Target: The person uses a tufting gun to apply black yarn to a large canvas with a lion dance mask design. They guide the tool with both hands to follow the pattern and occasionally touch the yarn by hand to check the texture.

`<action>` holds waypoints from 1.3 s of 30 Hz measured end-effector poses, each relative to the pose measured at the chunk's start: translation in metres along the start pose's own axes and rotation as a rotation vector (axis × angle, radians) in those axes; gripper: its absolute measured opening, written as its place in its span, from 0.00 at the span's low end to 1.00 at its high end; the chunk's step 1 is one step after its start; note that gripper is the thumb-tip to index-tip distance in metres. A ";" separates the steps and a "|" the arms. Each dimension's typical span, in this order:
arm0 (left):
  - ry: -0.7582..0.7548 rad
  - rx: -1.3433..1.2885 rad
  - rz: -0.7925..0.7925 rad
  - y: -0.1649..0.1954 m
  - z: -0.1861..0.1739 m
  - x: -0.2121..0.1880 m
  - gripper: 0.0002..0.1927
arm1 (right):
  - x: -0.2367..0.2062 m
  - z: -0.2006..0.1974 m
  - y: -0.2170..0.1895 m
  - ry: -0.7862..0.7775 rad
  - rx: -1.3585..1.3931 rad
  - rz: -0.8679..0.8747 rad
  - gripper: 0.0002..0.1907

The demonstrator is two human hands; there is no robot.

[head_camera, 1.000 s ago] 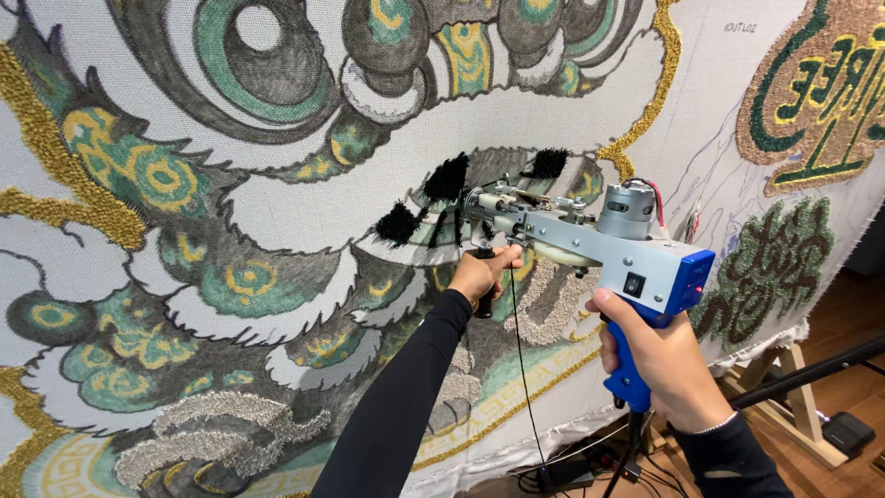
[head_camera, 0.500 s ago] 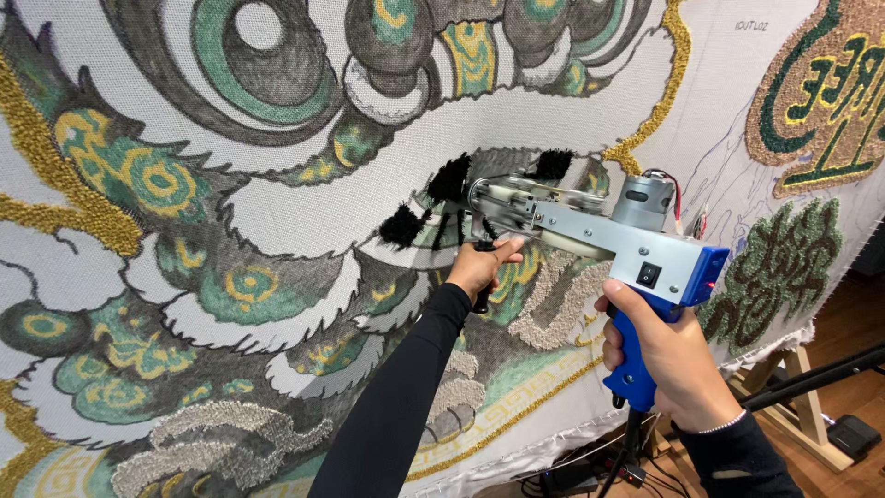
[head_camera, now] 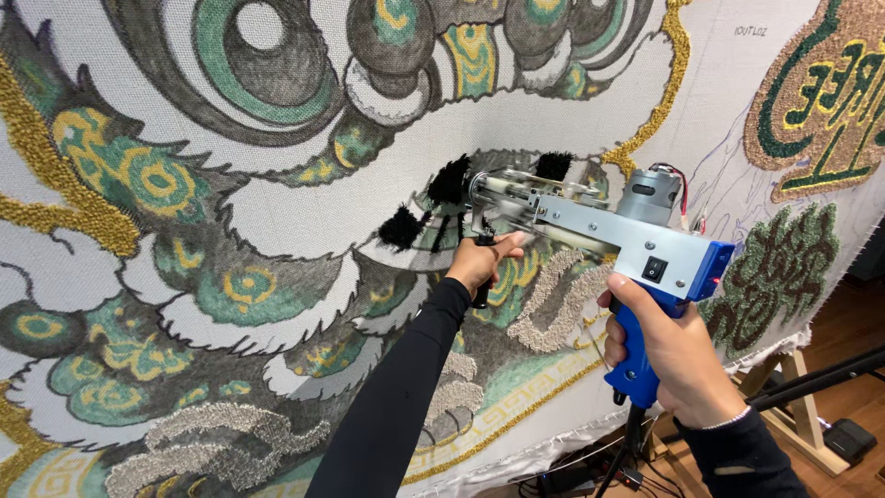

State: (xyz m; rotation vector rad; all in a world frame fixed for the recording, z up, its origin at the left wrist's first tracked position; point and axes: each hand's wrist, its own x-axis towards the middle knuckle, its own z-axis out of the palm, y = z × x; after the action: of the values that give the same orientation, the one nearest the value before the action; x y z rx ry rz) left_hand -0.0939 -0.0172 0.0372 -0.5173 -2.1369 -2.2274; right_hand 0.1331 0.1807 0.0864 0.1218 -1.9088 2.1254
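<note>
Wooden floorboards (head_camera: 853, 341) show at the lower right corner, under a pale wooden frame leg (head_camera: 797, 406) and dark cables (head_camera: 590, 475), while a huge stretched tufting cloth (head_camera: 277, 231) fills almost everything else. Nearest the viewer, the right hand (head_camera: 678, 364), in a dark sleeve with a thin white cuff edge, wraps its fingers (head_camera: 616, 325) tightly around the blue pistol grip of a tufting gun (head_camera: 636, 244); they are curled closed on the grip, with the index finger lying high near the trigger area. This gun is held up in the air at right of centre, its grey metal body angled up and to the left, with a black rocker switch on its side, a blue rear housing and a silver cylindrical motor on top with red and black wires. Further out, the left hand (head_camera: 479, 263), on a long black-sleeved arm, is closed around the black front handle beneath the gun's nose, fingers folded around it and thumb on top. The gun's needle end meets the cloth just above that hand, beside patches of black tufted yarn (head_camera: 449, 183). Behind it spreads the cloth's design: swirling green, gold, grey and white shapes outlined in black, a gold fluffy border (head_camera: 659, 101) curving at upper right, and separate green and gold tufted shapes (head_camera: 830, 92) at the far right edge.
</note>
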 end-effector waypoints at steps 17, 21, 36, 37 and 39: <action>0.009 0.001 0.029 0.017 -0.001 0.010 0.23 | 0.006 0.001 -0.018 -0.011 -0.018 -0.016 0.16; 0.002 -0.026 0.032 0.017 -0.001 0.011 0.24 | 0.006 0.003 -0.019 -0.014 -0.010 -0.015 0.17; -0.025 0.022 0.040 0.031 -0.002 0.012 0.28 | 0.004 0.001 -0.028 -0.040 -0.009 -0.041 0.19; -0.033 0.009 0.053 0.031 0.000 0.009 0.28 | 0.002 -0.002 -0.028 -0.040 -0.012 -0.033 0.19; -0.047 -0.018 0.083 0.033 0.006 0.004 0.28 | 0.001 -0.010 -0.028 -0.043 -0.016 -0.021 0.20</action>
State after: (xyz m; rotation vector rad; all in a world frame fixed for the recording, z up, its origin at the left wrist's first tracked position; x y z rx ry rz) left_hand -0.0889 -0.0129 0.0708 -0.6530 -2.0780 -2.2139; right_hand 0.1411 0.1932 0.1120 0.1855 -1.9390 2.1105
